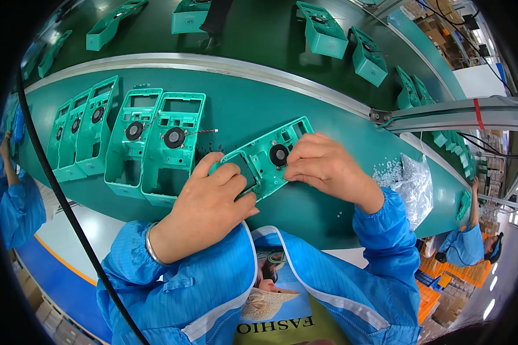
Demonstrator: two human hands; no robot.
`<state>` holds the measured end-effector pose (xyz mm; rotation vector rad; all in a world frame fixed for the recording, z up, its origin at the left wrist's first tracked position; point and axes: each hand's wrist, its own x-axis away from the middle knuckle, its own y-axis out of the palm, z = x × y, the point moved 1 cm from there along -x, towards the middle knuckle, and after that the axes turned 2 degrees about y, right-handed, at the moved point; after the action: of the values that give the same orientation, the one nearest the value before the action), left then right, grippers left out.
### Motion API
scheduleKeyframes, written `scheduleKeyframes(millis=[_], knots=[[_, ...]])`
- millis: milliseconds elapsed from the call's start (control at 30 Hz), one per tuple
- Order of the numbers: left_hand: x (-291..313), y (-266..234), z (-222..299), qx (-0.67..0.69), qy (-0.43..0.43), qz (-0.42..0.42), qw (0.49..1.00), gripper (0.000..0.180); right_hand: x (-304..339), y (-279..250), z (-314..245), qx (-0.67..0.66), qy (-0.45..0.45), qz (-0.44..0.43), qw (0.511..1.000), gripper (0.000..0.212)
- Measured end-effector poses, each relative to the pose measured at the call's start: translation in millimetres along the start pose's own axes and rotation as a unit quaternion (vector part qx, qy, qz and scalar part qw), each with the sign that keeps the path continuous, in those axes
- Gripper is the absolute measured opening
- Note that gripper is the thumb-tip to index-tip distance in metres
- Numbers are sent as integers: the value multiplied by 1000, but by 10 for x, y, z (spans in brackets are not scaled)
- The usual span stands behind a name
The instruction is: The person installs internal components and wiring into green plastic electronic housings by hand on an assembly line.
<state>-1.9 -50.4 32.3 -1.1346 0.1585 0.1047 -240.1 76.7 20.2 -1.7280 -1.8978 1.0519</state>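
Note:
A green plastic housing [259,150] lies tilted on the bench in front of me, with a round black fan [278,154] set in its middle. My left hand [210,201] grips the housing's near left end, fingers wrapped over its rim. Beside the fan, my right hand [328,169] has thumb and fingers pinched together at the housing's edge; whatever is between the fingertips is too small to make out. To the left stand two like housings, the closer one [172,144] with a fan and a thin wire ending in a white plug [216,130].
More green housings [77,135] lean together at the far left. A clear plastic bag [415,192] lies at right beside scattered small pale pieces [389,172]. Beyond a metal rail [213,62], a dark green belt [259,34] carries several housings. A black cable [57,190] crosses at left. Co-workers sit at both sides.

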Motion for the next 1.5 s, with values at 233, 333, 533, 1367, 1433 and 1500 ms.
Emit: scheduleKeyframes(millis=[233,333,533,1367,1433,1500], knots=[[-14,-2,14,-6,0,16,1000,25,16,40,56,9,-20,16,1000,20],[-16,-7,1,-11,-1,15,1000,25,2,37,48,12,-28,8,1000,20],[-16,-4,4,-12,-1,29,1000,24,-3,0,-12,66,-69,14,995,21],[-26,-9,-65,2,15,23,1000,20,-38,63,121,2,45,-44,998,9],[-27,-10,-80,-6,25,27,999,21,-82,10,77,23,33,-54,998,8],[-24,-3,-92,-21,34,18,999,20,-128,-24,31,46,16,-60,997,8]])
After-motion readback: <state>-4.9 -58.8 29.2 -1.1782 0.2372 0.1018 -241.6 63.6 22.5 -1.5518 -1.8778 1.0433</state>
